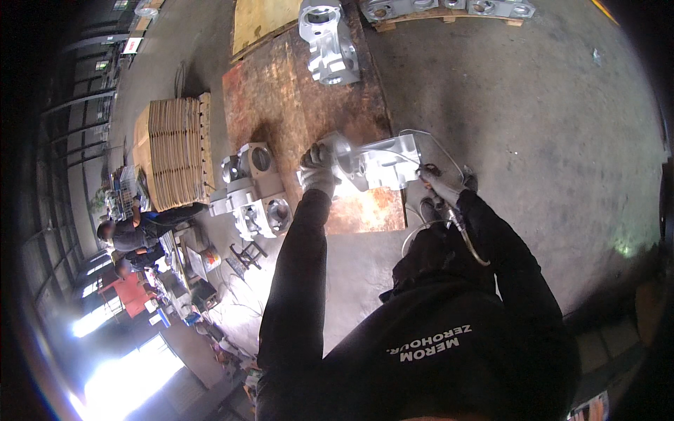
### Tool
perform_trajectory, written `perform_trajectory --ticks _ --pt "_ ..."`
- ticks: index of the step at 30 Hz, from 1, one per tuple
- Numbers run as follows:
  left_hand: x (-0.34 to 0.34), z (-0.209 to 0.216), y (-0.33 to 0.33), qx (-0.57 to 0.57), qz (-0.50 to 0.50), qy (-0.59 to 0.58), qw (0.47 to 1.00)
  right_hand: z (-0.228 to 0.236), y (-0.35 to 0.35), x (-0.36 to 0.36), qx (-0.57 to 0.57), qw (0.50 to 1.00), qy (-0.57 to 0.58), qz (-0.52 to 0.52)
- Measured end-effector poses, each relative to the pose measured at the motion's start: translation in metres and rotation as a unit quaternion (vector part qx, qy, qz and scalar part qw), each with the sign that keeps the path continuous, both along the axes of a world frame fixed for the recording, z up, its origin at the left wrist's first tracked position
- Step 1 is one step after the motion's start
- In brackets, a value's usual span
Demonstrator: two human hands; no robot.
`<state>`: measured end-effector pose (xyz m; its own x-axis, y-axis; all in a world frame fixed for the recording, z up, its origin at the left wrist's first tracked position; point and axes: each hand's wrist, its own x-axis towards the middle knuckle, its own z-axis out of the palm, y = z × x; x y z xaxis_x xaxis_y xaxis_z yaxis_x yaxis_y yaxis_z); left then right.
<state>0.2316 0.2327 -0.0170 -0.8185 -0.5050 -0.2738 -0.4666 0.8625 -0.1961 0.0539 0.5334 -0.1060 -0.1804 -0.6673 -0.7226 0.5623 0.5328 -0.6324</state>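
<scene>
A large silvery metal casting [390, 163] lies on the near end of a worn, rust-brown work table [309, 91], with a round flange at its left end. My left hand [317, 170], in a light glove, has its fingers curled over the edge of that flange. At the casting's right end, my gloved right hand [441, 184] closes around a dark hand tool [427, 170]. The tool's exact kind is hard to make out. A pale hose [472, 245] runs back from it along my right forearm. Bright light washes out part of the casting.
Another casting [328, 45] stands at the table's far end. More castings [253, 189] sit left of the table, and several [449, 8] rest on a far pallet. Stacked cardboard [174, 151] stands at left. Two people [130, 235] are beyond it. A dark stool [246, 259] stands nearby.
</scene>
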Motion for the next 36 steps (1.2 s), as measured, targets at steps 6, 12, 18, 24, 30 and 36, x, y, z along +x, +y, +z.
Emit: perform_trajectory --ticks 6,12,18,24,30,36 --pt "0.012 -0.003 -0.004 0.009 -0.001 0.024 1.000 0.031 -0.006 0.004 -0.017 0.997 0.067 -0.019" --pt "0.007 0.002 0.000 0.007 0.015 -0.006 1.000 0.085 0.026 -0.003 -0.063 0.881 0.468 0.029" --pt "0.002 0.002 0.004 0.015 0.023 0.032 0.999 0.166 0.007 0.015 0.081 0.760 0.606 0.221" --pt "-0.001 0.006 0.010 -0.043 0.036 0.060 0.997 0.178 0.072 -0.023 0.081 0.755 0.634 0.147" --pt "0.003 -0.012 0.000 0.014 0.055 0.063 0.996 0.201 0.046 0.014 0.105 0.752 0.608 0.233" --pt "-0.007 0.004 0.005 0.028 0.067 0.030 0.997 0.164 0.088 -0.017 0.014 0.746 0.618 0.247"
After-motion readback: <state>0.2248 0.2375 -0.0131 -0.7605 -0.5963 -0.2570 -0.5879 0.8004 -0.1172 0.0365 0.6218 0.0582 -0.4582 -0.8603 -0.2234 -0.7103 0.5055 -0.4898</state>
